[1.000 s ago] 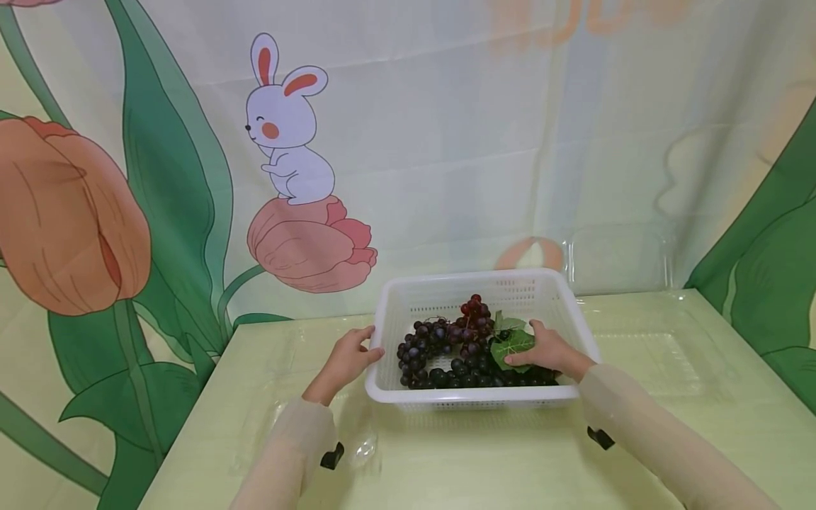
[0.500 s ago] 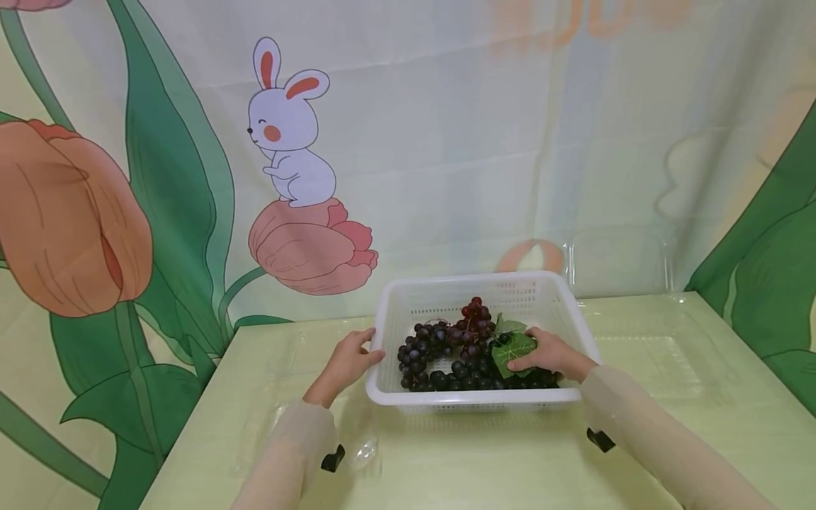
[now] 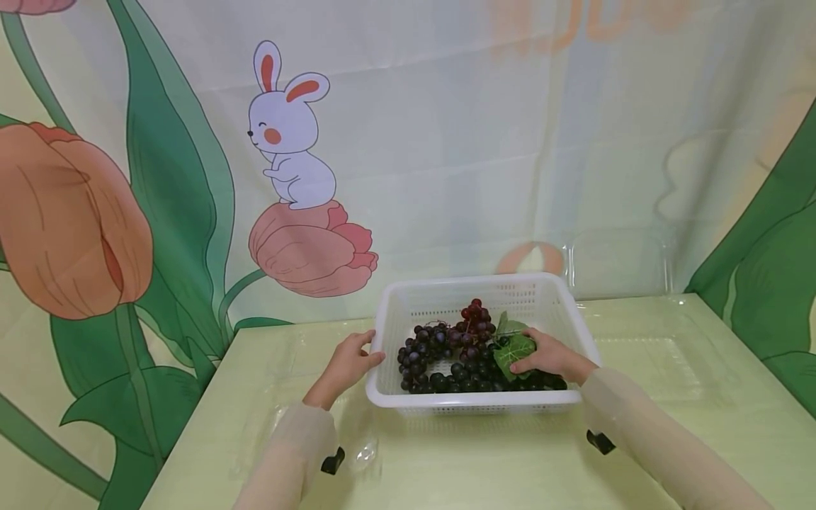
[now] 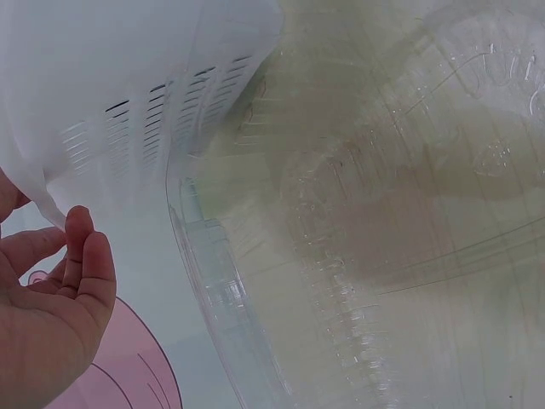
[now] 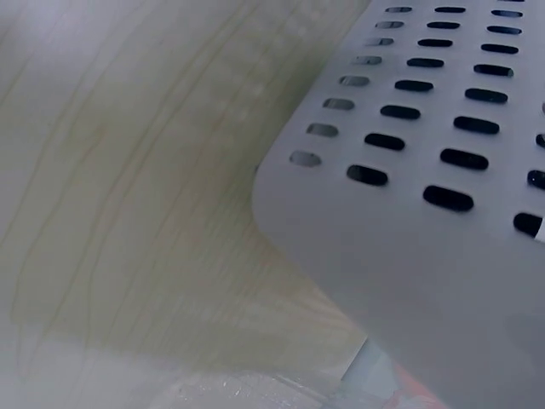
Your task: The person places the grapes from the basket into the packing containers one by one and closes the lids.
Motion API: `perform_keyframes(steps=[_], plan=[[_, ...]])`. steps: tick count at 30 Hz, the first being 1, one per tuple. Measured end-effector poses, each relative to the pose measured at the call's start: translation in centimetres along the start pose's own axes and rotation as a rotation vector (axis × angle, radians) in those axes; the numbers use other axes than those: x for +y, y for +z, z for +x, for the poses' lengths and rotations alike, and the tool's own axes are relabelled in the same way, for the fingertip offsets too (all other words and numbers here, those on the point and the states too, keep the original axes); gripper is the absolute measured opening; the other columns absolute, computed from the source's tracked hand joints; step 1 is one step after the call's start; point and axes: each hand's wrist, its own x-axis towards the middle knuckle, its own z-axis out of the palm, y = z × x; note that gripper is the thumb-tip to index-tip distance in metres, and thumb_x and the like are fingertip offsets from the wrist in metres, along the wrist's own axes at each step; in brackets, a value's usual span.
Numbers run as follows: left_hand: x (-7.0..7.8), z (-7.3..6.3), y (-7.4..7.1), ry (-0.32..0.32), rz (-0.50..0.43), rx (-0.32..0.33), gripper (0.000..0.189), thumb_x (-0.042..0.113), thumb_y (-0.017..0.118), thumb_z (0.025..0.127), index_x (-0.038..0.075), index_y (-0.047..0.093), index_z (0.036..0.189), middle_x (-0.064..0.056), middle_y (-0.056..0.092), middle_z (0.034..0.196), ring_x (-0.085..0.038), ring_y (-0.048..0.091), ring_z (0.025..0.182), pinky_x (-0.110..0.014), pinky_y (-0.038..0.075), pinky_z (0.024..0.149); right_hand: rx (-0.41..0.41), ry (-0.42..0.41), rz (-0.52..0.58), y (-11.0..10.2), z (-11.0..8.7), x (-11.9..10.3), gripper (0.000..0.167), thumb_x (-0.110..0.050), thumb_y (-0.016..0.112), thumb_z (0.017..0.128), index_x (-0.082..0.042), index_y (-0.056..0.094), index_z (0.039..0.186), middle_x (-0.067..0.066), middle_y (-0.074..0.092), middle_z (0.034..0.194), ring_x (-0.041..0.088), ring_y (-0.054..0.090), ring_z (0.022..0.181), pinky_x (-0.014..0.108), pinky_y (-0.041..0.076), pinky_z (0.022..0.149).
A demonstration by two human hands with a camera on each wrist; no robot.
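A white plastic basket (image 3: 478,398) holds several bunches of grapes: a dark purple one (image 3: 417,354) at left, a redder one (image 3: 474,322) at the back and a near-black one (image 3: 468,379) along the front. My left hand (image 3: 347,361) holds the basket's left rim, its fingers (image 4: 98,264) curled at the edge in the left wrist view. Inside the right end, my right hand (image 3: 551,355) pinches a green leaf (image 3: 515,353) on the near-black bunch; some of its fingers are hidden. The right wrist view shows only the basket's slotted outer wall (image 5: 409,221), not the hand.
Clear plastic containers lie on the pale green table (image 3: 472,460): one at left (image 4: 230,290) under my left forearm, another at right (image 3: 656,361) with an upright clear panel (image 3: 618,258) behind. A printed cloth (image 3: 433,177) with a rabbit and tulips hangs at the back.
The right thumb and fingers have closed in on the leaf, and the leaf has shifted slightly right and down. The left hand has stayed at the basket's rim.
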Motion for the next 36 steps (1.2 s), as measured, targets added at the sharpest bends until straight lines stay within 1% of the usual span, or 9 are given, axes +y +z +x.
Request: perform_keyframes(steps=[8, 14, 19, 22, 27, 33, 36], plan=[[0.0, 0.1, 0.0, -0.011, 0.003, -0.004, 0.055, 0.015, 0.058, 0.084, -0.001, 0.038, 0.132, -0.018, 0.048, 0.121, -0.024, 0.057, 0.089, -0.034, 0.05, 0.073, 0.038, -0.049, -0.034, -0.1, 0.1, -0.3, 0.084, -0.017, 0.071, 0.071, 0.006, 0.022, 0.135, 0.029, 0.025, 0.137, 0.045, 0.026, 0.124, 0.055, 0.032, 0.095], [-0.1, 0.1, 0.0, -0.007, 0.0, -0.006, 0.055, 0.014, 0.059, 0.084, 0.0, 0.038, 0.132, -0.018, 0.048, 0.121, -0.024, 0.057, 0.088, -0.034, 0.051, 0.073, 0.065, -0.065, -0.032, 0.0, -0.1, -0.7, 0.082, -0.014, 0.071, 0.071, 0.006, 0.023, 0.135, 0.028, 0.026, 0.138, 0.045, 0.028, 0.123, 0.055, 0.032, 0.094], [-0.1, 0.1, 0.1, 0.0, -0.001, -0.005, 0.054, 0.014, 0.059, 0.084, 0.0, 0.038, 0.132, -0.018, 0.047, 0.121, -0.023, 0.057, 0.088, -0.034, 0.051, 0.072, 0.089, -0.062, -0.034, 0.0, -0.1, -1.0, 0.078, -0.013, 0.072, 0.071, 0.005, 0.028, 0.133, 0.027, 0.03, 0.136, 0.043, 0.033, 0.12, 0.053, 0.035, 0.093], [-0.1, 0.1, 0.0, 0.004, -0.001, -0.002, 0.054, 0.014, 0.059, 0.084, -0.001, 0.039, 0.132, -0.018, 0.048, 0.121, -0.024, 0.057, 0.088, -0.034, 0.051, 0.072, 0.095, -0.062, -0.055, -0.1, -0.1, -1.0, 0.077, -0.015, 0.072, 0.07, 0.005, 0.03, 0.132, 0.027, 0.032, 0.134, 0.043, 0.035, 0.118, 0.052, 0.036, 0.092], [-0.1, 0.1, 0.0, 0.003, 0.001, -0.002, 0.054, 0.014, 0.059, 0.084, 0.0, 0.038, 0.132, -0.018, 0.048, 0.121, -0.024, 0.057, 0.088, -0.035, 0.051, 0.072, 0.099, -0.053, -0.071, -0.1, -0.1, -1.0, 0.078, -0.018, 0.072, 0.071, 0.004, 0.03, 0.133, 0.026, 0.033, 0.135, 0.043, 0.034, 0.119, 0.053, 0.035, 0.092], [-0.1, 0.2, 0.1, 0.0, 0.002, -0.003, 0.054, 0.014, 0.059, 0.084, -0.001, 0.038, 0.132, -0.018, 0.047, 0.121, -0.024, 0.057, 0.088, -0.035, 0.051, 0.072, 0.094, -0.055, -0.064, 0.0, 0.0, -0.8, 0.079, -0.017, 0.072, 0.071, 0.004, 0.029, 0.134, 0.026, 0.031, 0.136, 0.043, 0.032, 0.121, 0.053, 0.033, 0.094], [-0.1, 0.1, 0.1, -0.003, 0.004, -0.003, 0.054, 0.014, 0.059, 0.084, -0.001, 0.038, 0.132, -0.019, 0.047, 0.122, -0.024, 0.057, 0.088, -0.035, 0.051, 0.072, 0.099, -0.059, -0.062, 0.0, 0.0, -0.8, 0.078, -0.016, 0.072, 0.07, 0.004, 0.03, 0.133, 0.027, 0.033, 0.135, 0.043, 0.032, 0.121, 0.053, 0.033, 0.094]])
